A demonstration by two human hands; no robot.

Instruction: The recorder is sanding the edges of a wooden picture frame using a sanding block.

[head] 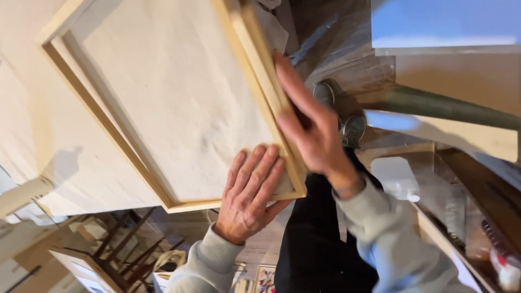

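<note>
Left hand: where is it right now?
In the head view, low centre: the left hand lies flat on the canvas at the wooden frame's near corner, beside the right hand.

wooden frame (163,103) cropped at top, right hand (309,122) blurred

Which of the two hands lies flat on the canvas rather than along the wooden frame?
The left hand, palm down on the canvas near the frame's corner. The right hand presses along the frame's side bar.

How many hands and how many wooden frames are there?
Bare hands: 2, the left hand flat on the pale cloth, the right hand on the frame's edge
Pale wooden rectangular frame: 1
Total: 3
</note>
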